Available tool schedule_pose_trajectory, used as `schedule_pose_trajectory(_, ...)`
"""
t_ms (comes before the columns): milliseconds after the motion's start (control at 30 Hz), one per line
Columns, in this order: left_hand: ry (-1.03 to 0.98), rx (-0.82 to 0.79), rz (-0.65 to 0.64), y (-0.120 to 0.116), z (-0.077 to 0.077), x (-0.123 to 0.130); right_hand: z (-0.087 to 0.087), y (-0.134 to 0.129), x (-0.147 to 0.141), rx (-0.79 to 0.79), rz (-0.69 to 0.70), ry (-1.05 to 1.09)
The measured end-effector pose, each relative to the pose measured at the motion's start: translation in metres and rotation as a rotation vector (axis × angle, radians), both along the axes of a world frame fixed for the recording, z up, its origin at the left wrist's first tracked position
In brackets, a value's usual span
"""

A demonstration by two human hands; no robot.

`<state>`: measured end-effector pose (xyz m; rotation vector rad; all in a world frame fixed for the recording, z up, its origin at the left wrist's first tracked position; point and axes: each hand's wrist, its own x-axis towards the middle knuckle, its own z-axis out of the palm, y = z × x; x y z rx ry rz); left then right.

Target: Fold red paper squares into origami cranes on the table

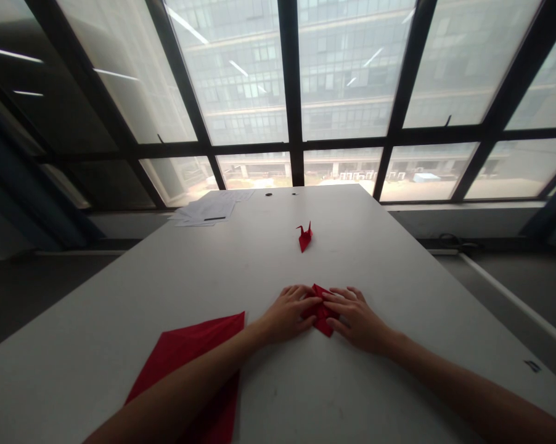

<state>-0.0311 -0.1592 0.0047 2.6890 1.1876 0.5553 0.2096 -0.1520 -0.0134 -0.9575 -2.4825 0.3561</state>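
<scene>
A small piece of folded red origami paper (323, 325) lies on the white table, with a pointed end toward me and another away from me. My left hand (291, 314) grips its left side, thumb and fingers drawn together at the edge. From the right, my right hand (357, 317) presses fingers and thumb onto the paper, covering much of that side. Both hands hide parts of the folds. Beyond them stands a finished red paper crane (305, 238). Under my left forearm lies a larger sheet of red paper (185, 348), partly covered by the arm.
White papers (199, 208) with a dark pen (214, 218) on them lie at the table's far left. Two small dark round spots, one a cable hole (269, 194), sit near the far edge. Large windows rise behind the white table (259, 259).
</scene>
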Motion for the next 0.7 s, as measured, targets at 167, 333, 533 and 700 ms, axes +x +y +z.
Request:
schedule_pose_trajectory(167, -0.008, -0.016, -0.087, 0.0007, 0.0019, -0.0036, -0.0008, 0.0029, -0.0003, 0.013, -0.037, 0.110)
schedule_pose_trajectory(333, 0.016, -0.042, -0.122, 0.0020, 0.0004, -0.0066, -0.0053, 0.0054, -0.0008, 0.029, -0.115, 0.043)
schedule_pose_trajectory(533, 0.043, -0.047, -0.146, 0.0034, -0.0007, -0.0084, -0.0051, 0.0048, -0.0007, 0.030, -0.126, 0.002)
schedule_pose_trajectory(700, 0.038, -0.034, -0.153, 0.0045, -0.0027, -0.0082, -0.0054, 0.0055, 0.0000, 0.038, -0.125, -0.012)
